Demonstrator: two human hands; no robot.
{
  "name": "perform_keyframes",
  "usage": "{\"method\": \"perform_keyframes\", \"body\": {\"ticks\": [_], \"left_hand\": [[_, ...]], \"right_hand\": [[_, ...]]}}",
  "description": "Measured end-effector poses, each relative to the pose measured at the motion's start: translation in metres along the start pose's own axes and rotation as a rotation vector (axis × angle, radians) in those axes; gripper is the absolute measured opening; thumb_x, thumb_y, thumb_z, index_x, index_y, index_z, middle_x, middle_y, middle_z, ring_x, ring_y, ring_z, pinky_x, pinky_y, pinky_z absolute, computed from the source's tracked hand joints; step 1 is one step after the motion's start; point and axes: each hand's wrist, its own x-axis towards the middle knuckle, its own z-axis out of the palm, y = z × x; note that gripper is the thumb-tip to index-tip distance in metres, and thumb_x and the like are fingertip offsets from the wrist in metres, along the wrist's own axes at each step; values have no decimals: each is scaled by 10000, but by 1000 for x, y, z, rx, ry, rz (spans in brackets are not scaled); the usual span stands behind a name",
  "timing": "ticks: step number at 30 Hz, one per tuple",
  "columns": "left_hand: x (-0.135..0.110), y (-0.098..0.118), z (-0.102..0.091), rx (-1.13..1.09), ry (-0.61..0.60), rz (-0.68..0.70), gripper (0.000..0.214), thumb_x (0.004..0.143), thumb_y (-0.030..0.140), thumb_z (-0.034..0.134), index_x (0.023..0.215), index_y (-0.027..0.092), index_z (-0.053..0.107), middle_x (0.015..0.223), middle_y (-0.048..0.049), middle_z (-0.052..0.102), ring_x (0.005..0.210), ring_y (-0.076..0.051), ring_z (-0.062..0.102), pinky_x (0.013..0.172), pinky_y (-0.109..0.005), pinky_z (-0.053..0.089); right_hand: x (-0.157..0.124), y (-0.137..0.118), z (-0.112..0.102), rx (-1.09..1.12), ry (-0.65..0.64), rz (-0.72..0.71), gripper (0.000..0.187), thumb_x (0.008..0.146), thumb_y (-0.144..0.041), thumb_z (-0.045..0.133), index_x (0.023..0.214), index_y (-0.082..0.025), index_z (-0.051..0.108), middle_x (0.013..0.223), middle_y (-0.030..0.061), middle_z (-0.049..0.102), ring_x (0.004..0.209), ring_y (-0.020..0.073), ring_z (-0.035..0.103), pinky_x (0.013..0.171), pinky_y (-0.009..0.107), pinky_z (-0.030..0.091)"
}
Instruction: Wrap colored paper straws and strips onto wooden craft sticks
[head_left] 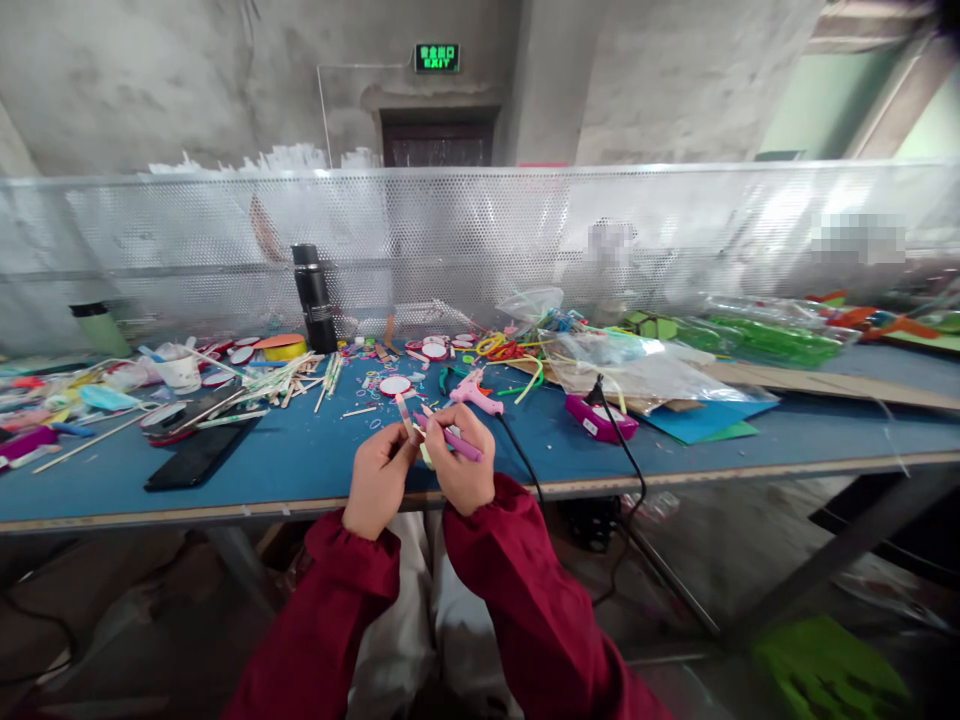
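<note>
Close together above the table's front edge, my hands nearly meet. My left hand is closed on a narrow, pale flat stick that points up and away. In my right hand is a slim purple pen-like tool, its tip end hidden by the fingers near the stick. Just beyond the stick lies a white disc with a red rim. A pink glue gun rests on the table past my right hand, its black cord running down over the front edge.
At left lie a black phone, wooden sticks and a white cup. A black bottle stands near the perforated metal screen. To the right are a magenta box, plastic bags and coloured sheets.
</note>
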Motion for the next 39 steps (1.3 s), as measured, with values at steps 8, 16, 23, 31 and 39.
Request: {"method": "perform_keyframes", "body": {"ticks": [8,16,23,31,39], "left_hand": [[1,-3,1,-35,-9,24,323,948,425,589,737,180,571,672,43,469,645,-125,381,612,-251,314],[2,-9,1,-19,-9,18,326,954,425,575,737,182,571,674,39,461,657,-133,386,608,-258,298],[3,-9,1,43,-11,35,355,966,427,558,707,187,528,661,39,447,659,-137,390,608,-265,287],[3,-9,1,59,-7,39,362,958,443,553,698,193,524,657,35,442,653,-144,390,600,-262,287],[4,-7,1,86,2,60,372,951,448,564,683,192,539,644,33,467,638,-144,412,590,-255,309]], "right_hand": [[-1,-1,-1,28,-51,-31,132,888,-178,572,765,-221,595,755,-3,662,714,154,619,708,291,481],[-1,-1,-1,20,-56,-37,145,894,-177,569,760,-225,599,755,-5,663,727,155,628,717,292,480],[0,-2,-1,17,-51,-27,145,898,-180,562,765,-227,595,765,-1,666,742,160,628,729,295,483],[0,0,-1,14,-45,-31,143,896,-176,555,767,-225,592,765,0,655,750,160,620,740,295,485],[0,-1,-2,8,-50,-30,149,895,-175,551,760,-228,589,760,-1,655,744,162,622,731,300,483]]}}
